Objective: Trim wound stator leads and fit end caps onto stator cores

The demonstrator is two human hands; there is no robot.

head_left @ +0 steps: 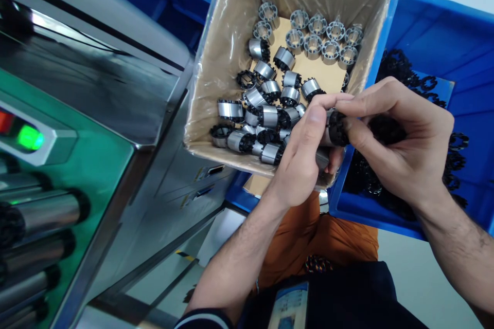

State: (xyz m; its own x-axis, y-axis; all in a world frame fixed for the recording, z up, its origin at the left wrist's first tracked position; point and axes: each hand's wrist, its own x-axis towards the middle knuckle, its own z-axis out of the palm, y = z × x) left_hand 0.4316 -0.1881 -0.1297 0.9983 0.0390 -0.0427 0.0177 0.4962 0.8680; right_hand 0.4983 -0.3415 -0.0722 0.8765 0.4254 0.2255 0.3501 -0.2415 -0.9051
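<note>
My left hand (299,157) is closed around a short metal stator core (325,133) above the near right corner of the cardboard box. A second grey metal piece (322,158) shows under its fingers. My right hand (412,139) pinches a black toothed plastic ring (338,127) at the end of that core; whether it is fully seated I cannot tell. More black plastic (387,129) shows inside the curl of my right hand, and I cannot tell if it is held or lies behind.
Inside the plastic-lined box (216,56), bare cores (313,43) stand in rows beyond a loose pile of cores with black rings (269,117). A blue bin (436,25) at right holds black rings (424,82). At left is a green machine surface (96,149) with metal rollers (46,213).
</note>
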